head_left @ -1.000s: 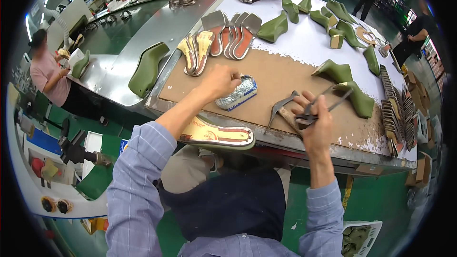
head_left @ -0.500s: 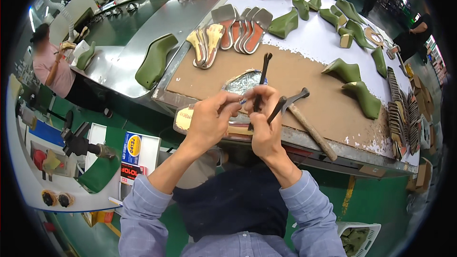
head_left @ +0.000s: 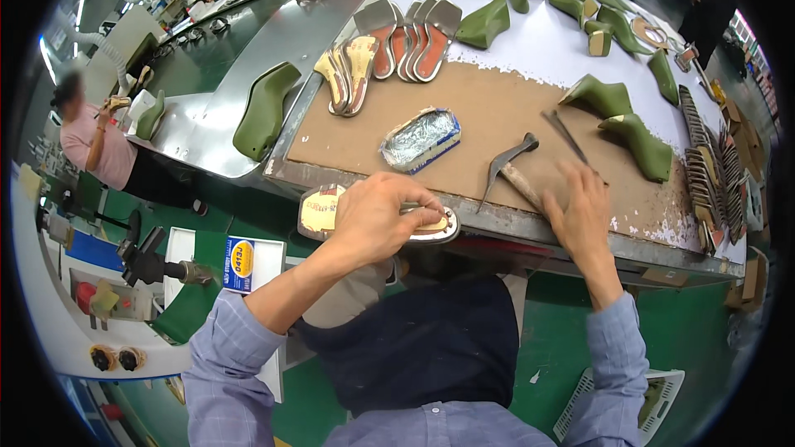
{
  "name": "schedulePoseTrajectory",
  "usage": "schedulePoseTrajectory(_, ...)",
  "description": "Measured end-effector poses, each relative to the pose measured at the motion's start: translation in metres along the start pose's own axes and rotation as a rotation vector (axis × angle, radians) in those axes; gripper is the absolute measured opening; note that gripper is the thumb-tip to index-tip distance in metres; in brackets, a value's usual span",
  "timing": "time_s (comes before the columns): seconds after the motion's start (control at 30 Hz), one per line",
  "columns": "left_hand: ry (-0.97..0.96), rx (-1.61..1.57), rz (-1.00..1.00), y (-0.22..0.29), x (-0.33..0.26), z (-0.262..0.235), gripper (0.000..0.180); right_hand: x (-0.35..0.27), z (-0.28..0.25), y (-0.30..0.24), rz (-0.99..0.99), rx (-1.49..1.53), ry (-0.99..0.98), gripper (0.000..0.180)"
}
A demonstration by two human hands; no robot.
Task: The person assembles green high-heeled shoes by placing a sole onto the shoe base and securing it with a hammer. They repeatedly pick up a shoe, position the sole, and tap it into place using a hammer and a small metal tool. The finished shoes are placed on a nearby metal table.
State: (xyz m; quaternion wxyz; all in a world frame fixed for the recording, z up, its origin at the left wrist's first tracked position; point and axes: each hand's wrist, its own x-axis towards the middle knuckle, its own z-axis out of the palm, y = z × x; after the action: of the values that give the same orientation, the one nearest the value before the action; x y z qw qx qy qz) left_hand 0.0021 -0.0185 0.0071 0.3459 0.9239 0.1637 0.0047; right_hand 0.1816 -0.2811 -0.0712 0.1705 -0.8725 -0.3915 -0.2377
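Note:
In front of me, at the table's near edge, lies a cream-topped shoe insole (head_left: pixel 320 213) with a dark rim. Over its heel end is my left hand (head_left: pixel 373 217), thumb and fingertips pinched together; what they hold, if anything, is hidden. My right hand (head_left: pixel 581 209), smeared a little by motion, has its fingers apart near the end of a hammer's wooden handle (head_left: pixel 523 188). Just beyond its fingers, a long dark metal tool (head_left: pixel 566 134) lies on the brown board. A foil-lined oblong box (head_left: pixel 421 141) with blue-and-white sides sits beyond the insole.
Insoles (head_left: pixel 356 66) and grey-and-red sole pieces (head_left: pixel 439 37) are fanned out farther back. Green shoe lasts (head_left: pixel 638 149) stand about the table, and one (head_left: pixel 265 112) is on the metal bench. A row of sole pieces (head_left: pixel 708 174) lines the right edge. A person (head_left: pixel 91 124) works at left.
My right hand has moved right, away from my left; the dark tool it held is now on the board. My left hand has come down onto the insole. The foil-lined box is now uncovered.

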Motion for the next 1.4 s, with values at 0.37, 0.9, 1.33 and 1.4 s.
schedulePoseTrajectory(0.37, -0.038, 0.123, -0.018, 0.005, 0.002, 0.003, 0.014, -0.034, -0.043, -0.012, 0.367, 0.766, -0.24, 0.042)
schedulePoseTrajectory(0.9, 0.043, 0.143, 0.161, -0.005, 0.0, 0.008, 0.017, -0.026, -0.109, -0.061, 0.004, 0.883, -0.204, 0.05)
schedulePoseTrajectory(1.33, -0.038, 0.655, 0.54, -0.018, -0.012, -0.022, 0.056, -0.042, -0.112, -0.064, 0.662, 1.351, -0.29, 0.049)
schedulePoseTrajectory(1.4, -0.074, 0.691, 0.533, -0.028, -0.012, -0.024, 0.062, -0.05, -0.111, -0.06, 0.824, 1.383, -0.326, 0.051)
